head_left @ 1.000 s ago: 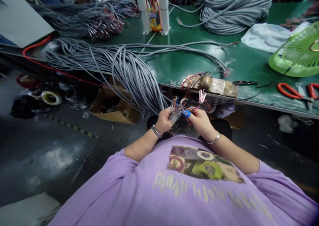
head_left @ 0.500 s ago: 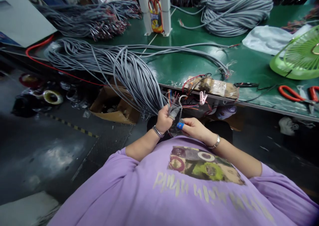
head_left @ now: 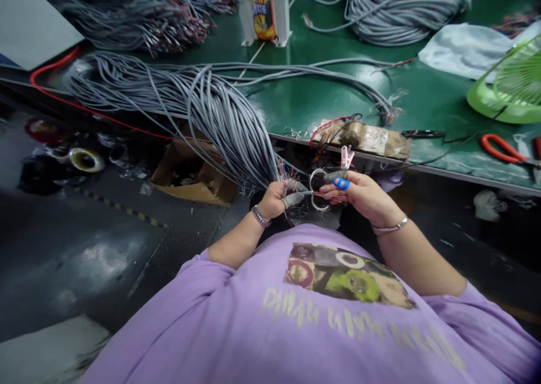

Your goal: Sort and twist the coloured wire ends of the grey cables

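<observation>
A long bundle of grey cables (head_left: 236, 119) hangs over the table edge toward my lap. My left hand (head_left: 274, 199) is closed on a grey cable (head_left: 305, 193) near its stripped end, with thin coloured wires showing above the fingers. Grey coverings wrap some fingertips. My right hand (head_left: 361, 195), a blue cover on one finger, pinches the thin coloured wires (head_left: 322, 195) coming out of that cable. A pale ring-like loop (head_left: 316, 189) hangs between the hands. Just above the right fingers is a pink clip (head_left: 346, 156) at the table edge.
On the green table (head_left: 291, 107) sit a taped wooden block (head_left: 372, 137), red-handled pliers (head_left: 502, 148), a green fan (head_left: 513, 85) and a cable coil (head_left: 406, 12). A white post (head_left: 281, 20) holds a yellow-and-red item. Below stands a cardboard box (head_left: 198, 189).
My right hand has moved right and up, from beside the left hand to the coloured wires. My left hand keeps its hold on the cable. The camera view has shifted slightly.
</observation>
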Tool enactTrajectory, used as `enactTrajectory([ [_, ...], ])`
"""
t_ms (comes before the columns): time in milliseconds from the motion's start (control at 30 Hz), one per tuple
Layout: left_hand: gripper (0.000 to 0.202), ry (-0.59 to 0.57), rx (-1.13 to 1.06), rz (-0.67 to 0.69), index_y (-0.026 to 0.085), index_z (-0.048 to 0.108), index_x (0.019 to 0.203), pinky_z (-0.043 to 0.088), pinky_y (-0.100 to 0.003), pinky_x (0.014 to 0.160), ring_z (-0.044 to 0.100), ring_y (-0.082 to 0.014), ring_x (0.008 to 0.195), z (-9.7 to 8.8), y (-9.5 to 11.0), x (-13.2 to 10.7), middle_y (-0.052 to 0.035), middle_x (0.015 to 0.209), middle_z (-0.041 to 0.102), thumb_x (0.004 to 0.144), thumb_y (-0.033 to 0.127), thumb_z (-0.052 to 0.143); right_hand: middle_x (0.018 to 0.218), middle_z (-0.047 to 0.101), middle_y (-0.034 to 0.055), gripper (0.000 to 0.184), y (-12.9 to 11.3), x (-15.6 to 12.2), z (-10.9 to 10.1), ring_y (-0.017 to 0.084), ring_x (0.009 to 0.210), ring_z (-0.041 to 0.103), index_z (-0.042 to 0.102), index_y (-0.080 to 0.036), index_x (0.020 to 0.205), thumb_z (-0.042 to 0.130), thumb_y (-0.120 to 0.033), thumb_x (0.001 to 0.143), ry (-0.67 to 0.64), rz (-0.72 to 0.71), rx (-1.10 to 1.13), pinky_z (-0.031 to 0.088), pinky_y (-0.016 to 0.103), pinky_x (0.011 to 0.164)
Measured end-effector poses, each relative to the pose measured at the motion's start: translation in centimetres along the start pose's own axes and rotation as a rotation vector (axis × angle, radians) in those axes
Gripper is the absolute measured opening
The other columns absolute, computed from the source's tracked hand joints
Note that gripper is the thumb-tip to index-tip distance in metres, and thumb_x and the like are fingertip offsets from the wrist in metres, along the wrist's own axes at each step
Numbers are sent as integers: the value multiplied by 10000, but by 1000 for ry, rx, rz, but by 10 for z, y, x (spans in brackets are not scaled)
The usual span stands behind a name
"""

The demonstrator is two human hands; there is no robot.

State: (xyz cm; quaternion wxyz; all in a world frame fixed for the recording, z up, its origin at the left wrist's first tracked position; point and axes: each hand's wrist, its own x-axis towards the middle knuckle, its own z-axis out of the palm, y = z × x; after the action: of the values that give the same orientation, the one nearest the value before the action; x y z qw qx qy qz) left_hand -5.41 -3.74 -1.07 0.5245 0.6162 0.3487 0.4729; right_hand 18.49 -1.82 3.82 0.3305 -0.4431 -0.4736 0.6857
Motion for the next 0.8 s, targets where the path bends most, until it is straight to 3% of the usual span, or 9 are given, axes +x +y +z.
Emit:
enactTrajectory([
  [233,309,-85,237,45,104,725,876,524,-263,722,649,-149,725,-4,-2,4,-69,799,716,791,400,738,861,741,62,427,-6,-2,6,198,770,701,637,-180,900,868,-391,609,-58,-49,-144,551,287,637],
  [400,315,-171,305,27,110,708,820,479,-236,635,585,-124,631,-2,9,9,-32,701,659,785,423,723,872,729,38,331,-5,-3,12,210,811,692,640,-196,881,830,-298,630,-115,-209,-265,568,342,771],
  [533,336,-182,322,-34,124,704,797,443,-225,600,533,-113,595,-1,14,14,-3,656,610,762,457,728,856,717,45,184,-5,-12,20,225,806,670,664,-211,897,713,-182,722,14,-342,-545,518,346,777],
  [633,329,-238,331,-68,129,711,818,439,-225,613,527,-118,612,-2,17,17,3,656,603,772,455,711,805,697,43,140,1,-16,25,208,739,626,664,-209,867,678,-171,733,129,-367,-724,472,331,738],
  [700,326,-292,336,-91,129,712,801,434,-220,611,518,-114,606,-3,19,19,8,647,597,762,453,719,803,681,40,120,9,-16,26,195,744,602,646,-205,845,683,-197,731,143,-373,-669,464,327,744],
  [800,337,-348,329,-112,126,711,764,426,-212,593,505,-106,590,-5,21,20,9,636,596,715,456,762,801,642,17,171,21,-12,29,169,756,582,594,-210,829,712,-248,712,87,-323,-310,475,304,721],
])
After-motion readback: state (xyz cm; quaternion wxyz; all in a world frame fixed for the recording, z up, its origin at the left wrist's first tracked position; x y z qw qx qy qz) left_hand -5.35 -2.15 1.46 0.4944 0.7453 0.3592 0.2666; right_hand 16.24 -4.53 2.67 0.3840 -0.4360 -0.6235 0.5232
